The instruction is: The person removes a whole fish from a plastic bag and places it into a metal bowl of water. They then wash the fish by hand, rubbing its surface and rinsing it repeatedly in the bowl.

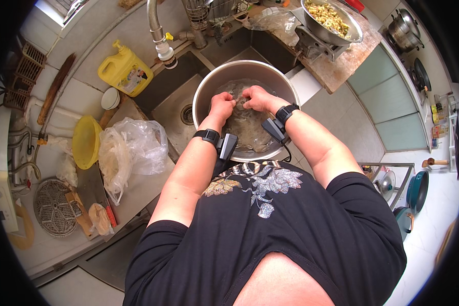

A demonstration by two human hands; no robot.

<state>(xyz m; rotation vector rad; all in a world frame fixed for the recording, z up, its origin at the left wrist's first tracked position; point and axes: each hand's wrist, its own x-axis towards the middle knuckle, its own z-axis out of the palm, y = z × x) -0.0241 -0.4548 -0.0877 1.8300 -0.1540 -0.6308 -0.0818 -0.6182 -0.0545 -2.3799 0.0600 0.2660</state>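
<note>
A large round stainless steel pot [285, 74] stands in front of me at the sink, with cloudy water [244, 132] inside. Pale, translucent wet material [240, 106] shows in it; what it is exactly, I cannot tell. Over the water, my left hand [222, 105] pinches a bit of this material between thumb and fingers. Close beside it, my right hand [259, 98] has its fingers curled down onto the same material. The fingertips of both hands nearly meet, and part of the grip is hidden.
Behind the pot is a double steel sink [176, 101] with a faucet [162, 42] above. Left are a yellow jug [126, 72], a yellow basin [86, 142] and plastic bags [137, 147]. A metal bowl of chopped food [331, 23] sits on the right-hand counter [338, 74].
</note>
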